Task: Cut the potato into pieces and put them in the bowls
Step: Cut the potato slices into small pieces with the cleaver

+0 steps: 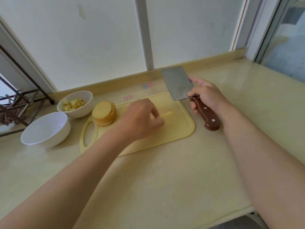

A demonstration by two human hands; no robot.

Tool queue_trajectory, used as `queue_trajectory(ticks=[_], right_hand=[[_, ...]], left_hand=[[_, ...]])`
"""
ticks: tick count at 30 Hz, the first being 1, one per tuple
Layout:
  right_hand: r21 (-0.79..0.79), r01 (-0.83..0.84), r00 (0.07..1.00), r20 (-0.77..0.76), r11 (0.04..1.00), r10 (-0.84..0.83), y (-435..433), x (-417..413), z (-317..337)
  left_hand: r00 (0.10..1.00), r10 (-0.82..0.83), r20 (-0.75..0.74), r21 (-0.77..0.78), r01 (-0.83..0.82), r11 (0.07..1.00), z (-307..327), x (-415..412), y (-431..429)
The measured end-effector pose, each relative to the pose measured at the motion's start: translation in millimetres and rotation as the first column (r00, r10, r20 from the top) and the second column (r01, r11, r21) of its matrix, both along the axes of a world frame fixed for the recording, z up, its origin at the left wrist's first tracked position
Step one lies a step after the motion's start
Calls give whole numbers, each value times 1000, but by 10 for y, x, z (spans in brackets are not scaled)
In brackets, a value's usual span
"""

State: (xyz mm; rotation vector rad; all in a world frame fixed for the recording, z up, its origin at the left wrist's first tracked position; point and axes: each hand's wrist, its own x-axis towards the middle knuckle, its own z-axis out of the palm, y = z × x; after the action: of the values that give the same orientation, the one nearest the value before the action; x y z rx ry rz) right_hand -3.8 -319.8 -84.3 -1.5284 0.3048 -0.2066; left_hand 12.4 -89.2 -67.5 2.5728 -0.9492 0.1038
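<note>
- Head view: a pale stone countertop (pixel 165 179) fills the frame, and everything we need sits on its far left half.
- A yellow cutting board (pixel 175 131) lies at the centre, its handle slot at eight o'clock.
- Two white bowls stand just off the board at nine to ten o'clock. The near bowl (pixel 44 128) holds nothing, and the far bowl (pixel 80 111) holds potato cubes (pixel 74 104).
- Our right hand (pixel 208 95) is wrapped round the wooden handle of a cleaver (pixel 178 83), forefinger along the blade's side. The blade is lifted over the board's one o'clock corner.
- A stack of potato slices (pixel 104 115) waits on the board at nine o'clock, close to the far bowl.
- Our left hand (pixel 140 119) is at the board's centre, fingers curled down over one end of a potato strip (pixel 167 114). The free end points to three o'clock, and we cannot tell whether more strips lie under the palm.
- We judge the strip light and stiff but wet with starch, so it may skid or snap if bent. It is best pinned near the end far from the blade, fingertips tucked back.
- The stack looks liable to slide apart, so we would take it by its sides.
</note>
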Motion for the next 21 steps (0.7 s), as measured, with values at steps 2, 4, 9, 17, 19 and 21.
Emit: queue_trajectory(ticks=[2,4,9,17,19,21], right_hand=[[0,2,1000,1,1000,-2,-2,0,-5],[-5,1,1000,2,1000,-1,-6,-1,-12],[-9,17,1000,2,1000,-17,-2,9,-22],[-61,0,1000,-10,998,-1,13,-18,-13],[-80,-6,1000,-16,997,5,20,-25,-8],[-95,-11,1000,-26,995,8,31,-40,2]], left_hand=[[1000,16,-16,-68,-18,998,16,78,216],[998,40,-54,-82,-44,996,-36,120,372],[997,-44,-58,-93,38,995,-202,144,450],[987,-160,-31,-128,154,980,-240,190,500],[971,-237,-12,-110,234,966,-274,175,519],[967,-254,12,-113,254,961,-305,172,536]])
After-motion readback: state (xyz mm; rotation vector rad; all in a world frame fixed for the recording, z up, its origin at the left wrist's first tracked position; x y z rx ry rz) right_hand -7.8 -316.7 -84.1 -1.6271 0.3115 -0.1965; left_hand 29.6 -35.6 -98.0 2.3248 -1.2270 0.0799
